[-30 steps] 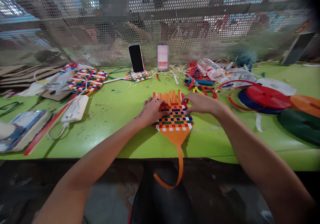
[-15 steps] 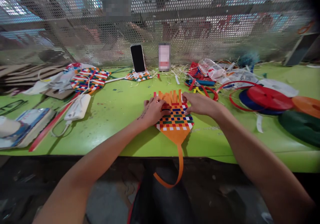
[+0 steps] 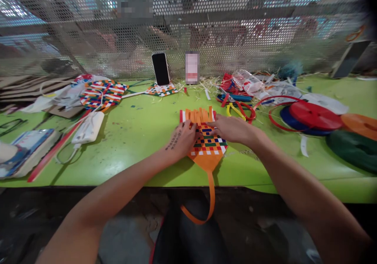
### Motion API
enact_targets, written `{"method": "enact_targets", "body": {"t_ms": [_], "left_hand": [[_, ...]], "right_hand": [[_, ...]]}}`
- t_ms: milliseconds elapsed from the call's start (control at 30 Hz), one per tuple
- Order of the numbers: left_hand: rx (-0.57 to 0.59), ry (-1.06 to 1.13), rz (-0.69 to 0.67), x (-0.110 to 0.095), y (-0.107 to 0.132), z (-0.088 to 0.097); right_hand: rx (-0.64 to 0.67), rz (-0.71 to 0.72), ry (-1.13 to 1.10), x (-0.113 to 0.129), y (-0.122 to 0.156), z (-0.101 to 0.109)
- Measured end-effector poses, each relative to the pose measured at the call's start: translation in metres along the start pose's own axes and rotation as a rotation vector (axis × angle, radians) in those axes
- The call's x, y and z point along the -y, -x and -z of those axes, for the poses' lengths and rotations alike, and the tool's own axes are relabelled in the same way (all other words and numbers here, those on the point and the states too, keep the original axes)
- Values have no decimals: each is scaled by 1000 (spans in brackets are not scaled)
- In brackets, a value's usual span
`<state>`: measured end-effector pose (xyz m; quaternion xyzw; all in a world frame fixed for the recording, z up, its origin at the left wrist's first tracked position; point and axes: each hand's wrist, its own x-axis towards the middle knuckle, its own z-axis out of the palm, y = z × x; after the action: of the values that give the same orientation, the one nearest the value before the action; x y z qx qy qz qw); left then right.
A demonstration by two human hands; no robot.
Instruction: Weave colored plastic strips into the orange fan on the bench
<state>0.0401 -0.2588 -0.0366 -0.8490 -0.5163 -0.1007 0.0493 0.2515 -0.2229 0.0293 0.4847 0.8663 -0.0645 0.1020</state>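
A half-woven ribbon piece (image 3: 207,160) lies near the front edge of the table. Its checks are orange, green, blue, red and white, its lower end comes to an orange point, and loose orange strips stand up along the top. From that point an orange tail (image 3: 212,195) hangs over the edge and curls left. My left hand (image 3: 187,136) grips the left side of the weave with bent fingers. Across the upper right of it, my right hand (image 3: 231,128) pinches at the strips. Both sets of fingertips are partly hidden.
Ribbon rolls in red (image 3: 312,115), orange and green lie at right, near scissors (image 3: 247,112) with red handles. A black phone (image 3: 161,69) leans at the back. Left are a finished woven piece (image 3: 103,94), a white power strip (image 3: 88,127) and a wrapped pack (image 3: 29,150).
My left hand has shifted right and slightly down over the weave, baring a red and white strip at upper left. My right hand has moved lower and its fingers reach further in.
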Motion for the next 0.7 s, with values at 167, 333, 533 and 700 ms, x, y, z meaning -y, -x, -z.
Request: {"method": "enact_targets", "body": {"t_ms": [167, 333, 533, 700], "left_hand": [[-49, -52, -34, 1, -1, -10], [-47, -80, -161, 8, -2, -16], [-58, 44, 40, 1, -4, -5], [-72, 76, 158, 5, -9, 2]], "right_hand": [[13, -38, 47, 10, -1, 5], [-35, 6, -26, 0, 0, 0], [-40, 8, -71, -12, -8, -3], [-123, -63, -109, -10, -17, -2]]}}
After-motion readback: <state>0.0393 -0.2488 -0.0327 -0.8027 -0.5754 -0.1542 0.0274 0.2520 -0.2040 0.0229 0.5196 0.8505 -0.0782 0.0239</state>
